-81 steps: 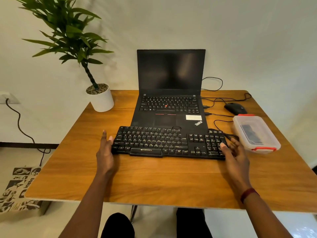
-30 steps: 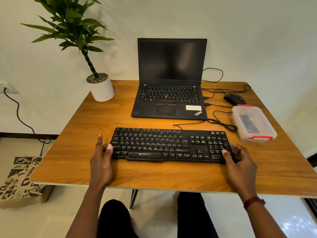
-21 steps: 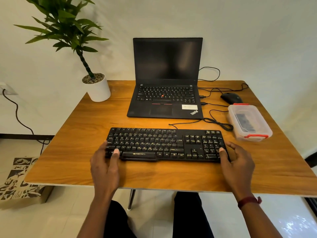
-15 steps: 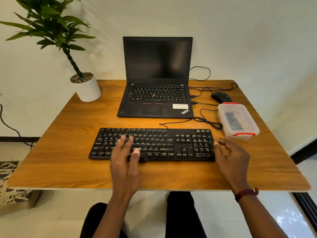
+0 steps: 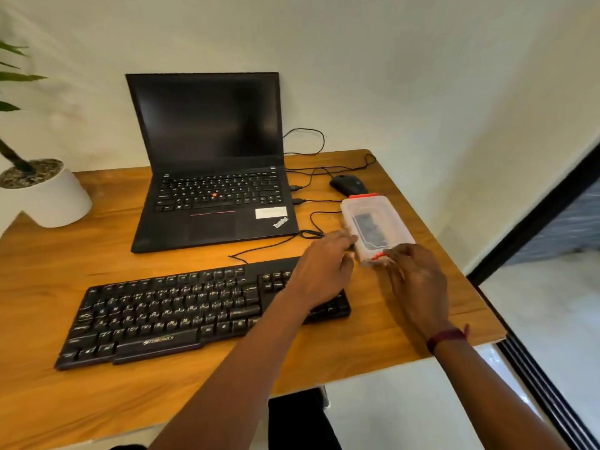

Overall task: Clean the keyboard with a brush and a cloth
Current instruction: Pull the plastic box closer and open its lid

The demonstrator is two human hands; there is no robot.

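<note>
Keyboard (image 5: 181,316) lies parallel to the table (image 5: 389,336) front edge. Lidded box (image 5: 380,222) sits near the right edge, a narrow wood strip beyond it. Left hand (image 5: 321,271) meets its left wall, grip indeterminate. Right hand (image 5: 418,280), fingers loosely spread, touches the near red clip (image 5: 378,254).

Soft, even indoor light; bright glare on floor (image 5: 552,319) at right. Slight motion blur; wide-angle bending at edges.

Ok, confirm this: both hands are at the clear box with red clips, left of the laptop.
Not quite. The head view shows the clear box right of the laptop. Both the left hand and right hand are at it.
</note>
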